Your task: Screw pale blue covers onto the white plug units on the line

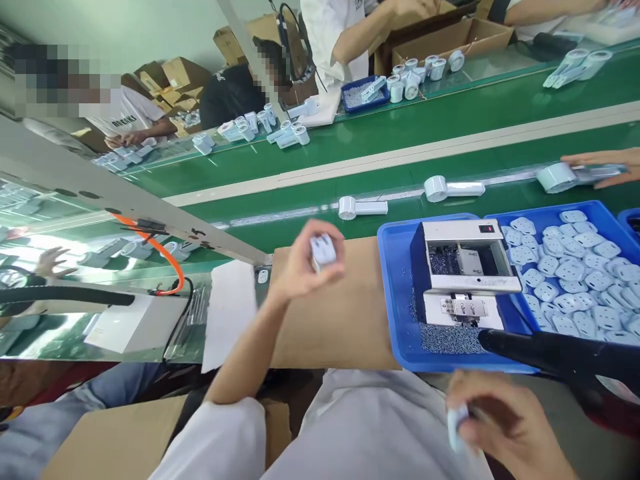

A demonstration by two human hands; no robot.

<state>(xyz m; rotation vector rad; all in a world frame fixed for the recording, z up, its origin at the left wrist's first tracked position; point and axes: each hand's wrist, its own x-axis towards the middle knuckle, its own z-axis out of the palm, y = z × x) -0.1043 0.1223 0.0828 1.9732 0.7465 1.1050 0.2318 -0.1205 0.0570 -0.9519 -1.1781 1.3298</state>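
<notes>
My left hand [300, 270] is closed around a white plastic housing [324, 251], held above the brown cardboard sheet [345, 327]. The housing's end faces me and shows small dark openings; its far part is hidden by the fingers. Low on the right, my right hand [505, 417] pinches a small white plastic cover [456, 427], seen nearly edge-on and slightly blurred. Beyond that hand lies a blue tray [397, 333] with a screw feeder [470, 283] and loose screws [447, 339]. Similar white covers [570, 270] fill the blue bin [620, 237] beside it.
A black tool-like arm [550, 353] juts in from the right. White housings [363, 207] lie on the green conveyor [280, 223], where another person's hand [600, 163] touches one. A metal post [200, 230] slants at left. Co-workers sit across the line.
</notes>
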